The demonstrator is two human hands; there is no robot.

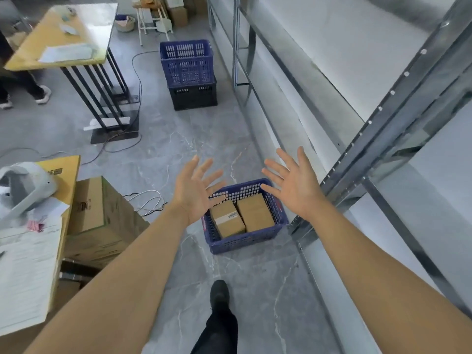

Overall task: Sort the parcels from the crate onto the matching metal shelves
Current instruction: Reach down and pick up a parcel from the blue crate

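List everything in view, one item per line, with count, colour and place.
crate: one, blue, on the floor beside the shelves
parcels: two, brown, side by side in the crate
stacked crates: two, blue on black, farther along the floor
metal shelves: grey, along the right
tables: two, yellow-topped, on the left
cardboard boxes: brown, stacked at left
stool: one, white, far end
left hand: open, above the crate
right hand: open, above the crate
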